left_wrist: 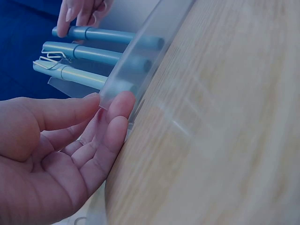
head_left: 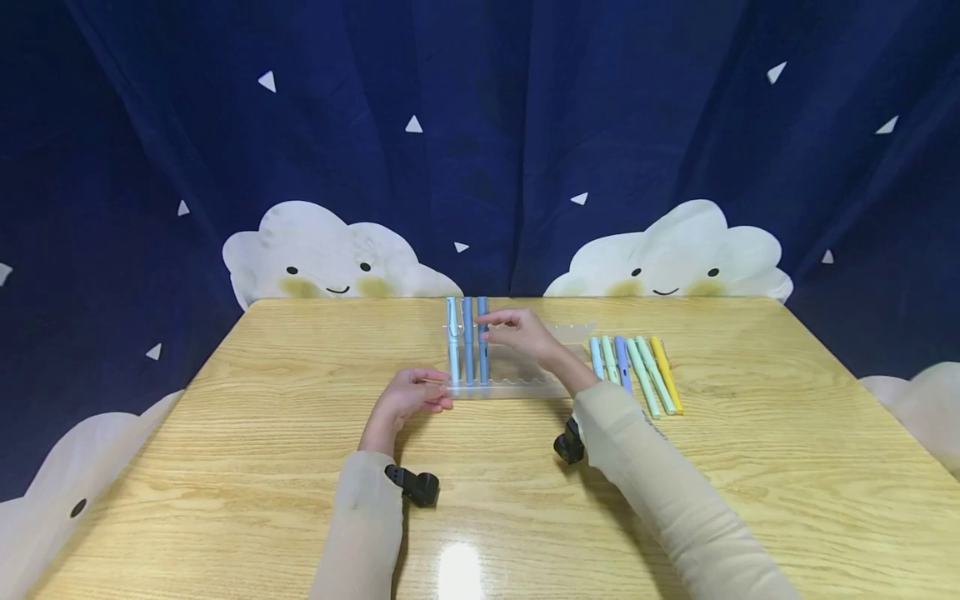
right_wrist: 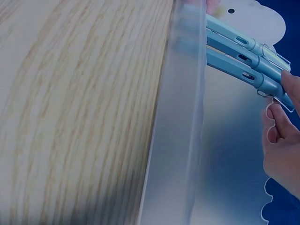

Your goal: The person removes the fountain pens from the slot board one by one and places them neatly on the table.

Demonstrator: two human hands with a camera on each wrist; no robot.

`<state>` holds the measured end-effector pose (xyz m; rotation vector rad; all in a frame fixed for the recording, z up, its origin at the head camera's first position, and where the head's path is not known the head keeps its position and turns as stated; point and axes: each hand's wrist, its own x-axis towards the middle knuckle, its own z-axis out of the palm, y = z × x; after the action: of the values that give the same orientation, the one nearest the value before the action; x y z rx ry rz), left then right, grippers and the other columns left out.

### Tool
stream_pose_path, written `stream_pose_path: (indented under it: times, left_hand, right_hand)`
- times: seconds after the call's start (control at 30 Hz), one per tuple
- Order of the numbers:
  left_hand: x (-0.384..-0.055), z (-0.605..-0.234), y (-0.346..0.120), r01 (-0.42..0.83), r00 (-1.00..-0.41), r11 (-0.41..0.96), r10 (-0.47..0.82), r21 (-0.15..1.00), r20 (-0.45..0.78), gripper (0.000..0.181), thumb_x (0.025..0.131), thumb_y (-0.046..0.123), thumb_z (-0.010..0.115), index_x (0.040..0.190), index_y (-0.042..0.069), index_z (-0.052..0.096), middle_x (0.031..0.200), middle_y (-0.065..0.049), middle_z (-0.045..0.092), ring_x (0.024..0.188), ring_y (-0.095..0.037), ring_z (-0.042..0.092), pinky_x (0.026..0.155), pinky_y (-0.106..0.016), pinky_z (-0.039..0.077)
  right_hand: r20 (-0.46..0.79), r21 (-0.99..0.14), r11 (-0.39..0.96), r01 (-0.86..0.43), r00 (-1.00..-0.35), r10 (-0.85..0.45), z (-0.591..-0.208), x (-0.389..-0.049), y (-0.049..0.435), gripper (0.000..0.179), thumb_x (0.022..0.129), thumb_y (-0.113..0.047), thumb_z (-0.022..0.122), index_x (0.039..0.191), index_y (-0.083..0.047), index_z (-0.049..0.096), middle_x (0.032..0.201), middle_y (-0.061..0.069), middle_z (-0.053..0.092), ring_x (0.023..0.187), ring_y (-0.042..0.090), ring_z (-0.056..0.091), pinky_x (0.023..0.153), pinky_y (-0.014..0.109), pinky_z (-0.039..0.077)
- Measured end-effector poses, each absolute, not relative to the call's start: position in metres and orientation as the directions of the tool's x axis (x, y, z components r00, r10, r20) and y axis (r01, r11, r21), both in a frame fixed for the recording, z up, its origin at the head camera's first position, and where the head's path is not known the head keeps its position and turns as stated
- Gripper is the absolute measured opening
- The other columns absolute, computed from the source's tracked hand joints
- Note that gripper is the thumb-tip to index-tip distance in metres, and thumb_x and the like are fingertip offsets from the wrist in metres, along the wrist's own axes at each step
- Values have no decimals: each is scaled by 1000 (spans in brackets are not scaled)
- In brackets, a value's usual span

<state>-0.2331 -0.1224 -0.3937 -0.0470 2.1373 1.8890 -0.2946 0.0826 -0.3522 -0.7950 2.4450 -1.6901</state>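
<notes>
Left hand (head_left: pixel 411 395) is pinching the clear rack (head_left: pixel 525 391) by its near-left corner; right hand (head_left: pixel 527 337) is pinching the third pen (head_left: pixel 483 360), just to its left, near the far end. Pen's leaning near-to-far, with free notches (head_left: pixel 527 382) running off right toward the loose pens (head_left: pixel 624 364).

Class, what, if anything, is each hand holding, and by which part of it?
Left hand: the clear pen rack, by its front left end. Right hand: fingers at the cap of the rightmost racked blue pen; whether gripped cannot be told.
</notes>
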Motion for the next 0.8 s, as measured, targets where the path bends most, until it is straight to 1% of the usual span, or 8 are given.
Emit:
stream_pose_path:
  times: [0.1, 0.2, 0.3, 0.4, 0.53, 0.67, 0.8]
  left_hand:
    - [-233, -393, -122, -215, -959, 141, 158, 966, -236, 23, 86, -4, 51, 108, -11, 53, 75, -13, 64, 66, -18, 63, 64, -29, 52]
    - [-232, -393, -122, -220, -958, 140, 157, 965, -241, 23, 86, -4, 51, 108, -10, 54, 75, -13, 64, 65, -18, 63, 63, -28, 52]
    - [-233, -393, -122, -219, -957, 141, 162, 966, -241, 24, 86, -4, 51, 109, -11, 53, 75, -13, 64, 66, -18, 63, 63, -28, 51]
    - [-233, -393, -122, -217, -958, 136, 163, 967, -238, 24, 86, -4, 51, 110, -11, 53, 76, -14, 64, 66, -18, 63, 63, -28, 52]
    - [-233, -393, -122, -213, -957, 135, 169, 968, -234, 24, 86, -5, 51, 110, -12, 52, 76, -15, 64, 66, -18, 63, 63, -27, 51]
    - [-233, -393, -122, -211, -957, 135, 171, 968, -233, 24, 86, -5, 51, 109, -12, 52, 76, -15, 63, 66, -18, 63, 62, -26, 51]
    - [-233, -393, -122, -219, -957, 139, 165, 966, -241, 24, 86, -5, 51, 109, -11, 53, 75, -13, 63, 65, -17, 63, 62, -26, 51]
  right_hand:
    - [243, -889, 259, -377, -869, -432, -352, -294, 82, 26, 81, -1, 62, 106, 8, 61, 113, 18, 57, 108, 28, 46, 94, 40, 33]
    - [255, -889, 254, -382, -872, -417, -353, -294, 81, 26, 81, 0, 62, 105, 8, 61, 112, 19, 58, 107, 28, 47, 94, 40, 34]
    - [266, -890, 250, -382, -879, -397, -353, -294, 81, 25, 81, 0, 62, 104, 9, 62, 109, 18, 59, 105, 27, 49, 89, 36, 38]
    - [275, -893, 240, -381, -884, -379, -354, -294, 80, 23, 81, 1, 61, 103, 9, 62, 107, 18, 60, 102, 24, 51, 82, 28, 41]
    - [297, -900, 205, -384, -886, -356, -355, -294, 80, 20, 81, 6, 59, 100, 11, 62, 104, 21, 61, 94, 22, 55, 72, 21, 44]
    - [314, -908, 171, -382, -893, -323, -355, -294, 80, 18, 80, 9, 58, 98, 13, 62, 102, 23, 61, 84, 18, 58, 67, 18, 46]
    - [332, -912, 144, -384, -897, -292, -354, -294, 80, 17, 80, 10, 58, 96, 14, 62, 99, 24, 61, 81, 17, 58, 67, 18, 46]
